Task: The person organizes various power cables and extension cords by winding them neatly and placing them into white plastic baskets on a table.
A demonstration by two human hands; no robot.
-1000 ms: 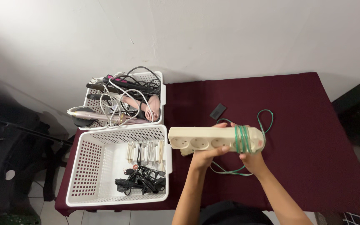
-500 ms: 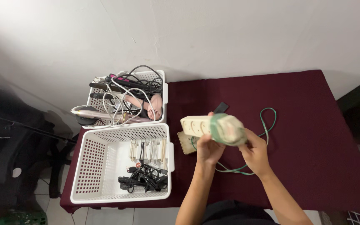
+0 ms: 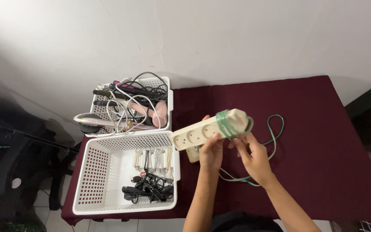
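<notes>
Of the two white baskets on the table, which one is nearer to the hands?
The front white basket, holding black cables. Its corner lies beside the left hand. The rear basket, against the wall, is crammed with hair tools.

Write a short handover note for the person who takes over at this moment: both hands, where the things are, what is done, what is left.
Left hand: grips the cream power strip from below, above the table.
Right hand: its fingers pinch the green cord beside the strip.
Done: several cord turns lie around the strip's right end.
Left: a loose loop of cord on the table is not wound.
Near basket: black cables, small plugs. Far basket: hair tools, cables.
</notes>
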